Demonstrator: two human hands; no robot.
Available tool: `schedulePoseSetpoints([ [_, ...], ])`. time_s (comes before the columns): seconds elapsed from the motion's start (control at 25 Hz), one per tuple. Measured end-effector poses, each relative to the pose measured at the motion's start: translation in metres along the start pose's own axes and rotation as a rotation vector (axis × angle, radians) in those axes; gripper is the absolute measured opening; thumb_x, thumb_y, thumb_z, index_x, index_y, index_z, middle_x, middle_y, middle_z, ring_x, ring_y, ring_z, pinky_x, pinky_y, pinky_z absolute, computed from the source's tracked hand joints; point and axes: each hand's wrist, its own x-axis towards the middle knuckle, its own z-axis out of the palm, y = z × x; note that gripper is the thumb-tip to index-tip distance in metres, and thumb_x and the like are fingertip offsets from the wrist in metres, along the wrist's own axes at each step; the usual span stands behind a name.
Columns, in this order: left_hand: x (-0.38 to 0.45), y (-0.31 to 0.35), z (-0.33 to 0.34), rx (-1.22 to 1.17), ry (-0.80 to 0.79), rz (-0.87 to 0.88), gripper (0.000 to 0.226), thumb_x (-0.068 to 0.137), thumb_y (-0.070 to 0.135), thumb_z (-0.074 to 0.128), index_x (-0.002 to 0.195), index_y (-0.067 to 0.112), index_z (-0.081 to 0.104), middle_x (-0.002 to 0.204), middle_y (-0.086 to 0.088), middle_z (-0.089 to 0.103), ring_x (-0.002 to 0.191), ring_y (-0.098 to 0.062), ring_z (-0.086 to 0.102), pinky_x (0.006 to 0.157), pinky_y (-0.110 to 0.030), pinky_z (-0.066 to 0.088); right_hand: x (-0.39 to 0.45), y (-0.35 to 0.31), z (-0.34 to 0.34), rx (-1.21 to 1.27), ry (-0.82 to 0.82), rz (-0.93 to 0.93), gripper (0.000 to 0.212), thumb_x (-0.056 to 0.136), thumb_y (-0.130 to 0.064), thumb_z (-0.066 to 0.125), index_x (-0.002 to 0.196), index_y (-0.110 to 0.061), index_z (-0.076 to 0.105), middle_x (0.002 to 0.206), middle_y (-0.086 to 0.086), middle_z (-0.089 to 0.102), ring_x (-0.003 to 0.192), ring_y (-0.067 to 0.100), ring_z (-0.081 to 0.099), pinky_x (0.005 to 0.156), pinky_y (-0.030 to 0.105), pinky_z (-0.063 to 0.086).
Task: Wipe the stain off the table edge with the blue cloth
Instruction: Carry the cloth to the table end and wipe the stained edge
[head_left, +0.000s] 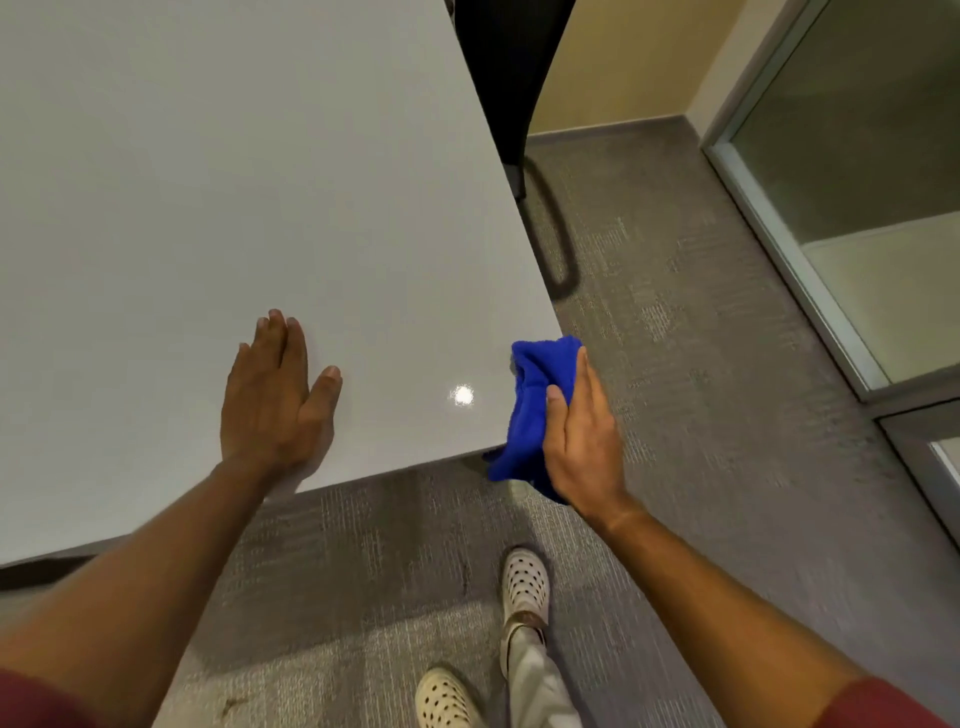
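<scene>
A bunched blue cloth is wrapped over the near right corner of the pale grey table. My right hand grips the cloth from the right side, thumb on top, pressing it against the table's right edge. The cloth hangs a little below the corner. My left hand lies flat on the tabletop near the front edge, palm down, fingers together and thumb spread, holding nothing. No stain is visible; the cloth and hand hide that part of the edge.
A black chair with a curved base stands at the table's right side, further back. Grey carpet covers the floor. A glass partition runs along the right. My feet in white perforated shoes stand below the corner.
</scene>
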Motion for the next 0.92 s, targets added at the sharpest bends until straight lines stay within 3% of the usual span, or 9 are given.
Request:
schedulePoseSetpoints([
  [0.2,-0.001,-0.002,0.003,0.004,0.025,0.005,0.078,0.093,0.053,0.023,0.154,0.004,0.016,0.164,-0.014,0.009,0.152,-0.022,0.004,0.123,-0.041,0.005,-0.019,-0.014,0.022,-0.038,0.171,0.105,0.064,0.102,-0.038,0.030,0.155,-0.005,0.014,0.163,0.015,0.014,0.151,0.025,0.012,0.120,0.030,0.014],
  [0.32,0.000,-0.006,0.006,0.003,0.037,0.004,0.079,0.093,0.054,0.023,0.154,0.004,0.016,0.164,-0.013,0.010,0.152,-0.022,0.004,0.123,-0.040,0.005,-0.004,-0.019,0.018,0.096,0.233,0.164,0.056,0.105,-0.031,0.035,0.154,-0.006,0.023,0.160,0.013,0.026,0.148,0.024,0.023,0.121,0.032,0.019],
  [0.44,0.000,-0.007,0.007,0.009,0.030,0.015,0.081,0.092,0.056,0.020,0.155,0.005,0.014,0.164,-0.013,0.009,0.152,-0.023,0.004,0.123,-0.041,0.004,0.001,-0.027,0.025,0.228,0.385,0.338,0.053,0.105,-0.032,0.035,0.152,-0.008,0.028,0.156,0.011,0.034,0.144,0.023,0.032,0.116,0.029,0.024],
  [0.52,-0.001,-0.006,0.007,0.017,0.039,0.013,0.080,0.093,0.056,0.020,0.155,0.005,0.013,0.164,-0.013,0.008,0.152,-0.023,0.004,0.123,-0.041,0.004,-0.012,-0.037,0.037,0.253,0.413,0.378,0.059,0.104,-0.035,0.033,0.155,-0.010,0.018,0.161,0.010,0.022,0.147,0.022,0.024,0.111,0.020,0.021],
  [0.6,-0.001,-0.006,0.006,0.006,0.037,0.017,0.080,0.092,0.055,0.022,0.154,0.004,0.015,0.164,-0.014,0.009,0.152,-0.024,0.005,0.123,-0.041,0.005,-0.024,-0.039,0.044,0.227,0.360,0.366,0.063,0.104,-0.037,0.032,0.156,-0.012,0.007,0.164,0.010,0.008,0.150,0.022,0.014,0.109,0.019,0.016],
  [0.68,-0.002,-0.005,0.005,0.007,0.031,0.019,0.081,0.092,0.055,0.021,0.154,0.004,0.014,0.164,-0.014,0.009,0.152,-0.023,0.004,0.123,-0.041,0.004,-0.017,-0.033,0.035,0.122,0.288,0.320,0.063,0.104,-0.037,0.031,0.156,-0.009,0.007,0.164,0.014,0.005,0.152,0.026,0.006,0.115,0.026,0.013],
  [0.92,-0.002,-0.002,0.005,0.027,0.040,0.023,0.080,0.093,0.054,0.022,0.154,0.002,0.015,0.164,-0.016,0.010,0.152,-0.025,0.005,0.123,-0.042,0.005,0.008,-0.037,0.019,-0.560,0.092,0.066,0.071,0.101,-0.043,0.027,0.152,0.005,0.013,0.161,0.025,0.012,0.151,0.035,0.003,0.124,0.045,0.005],
])
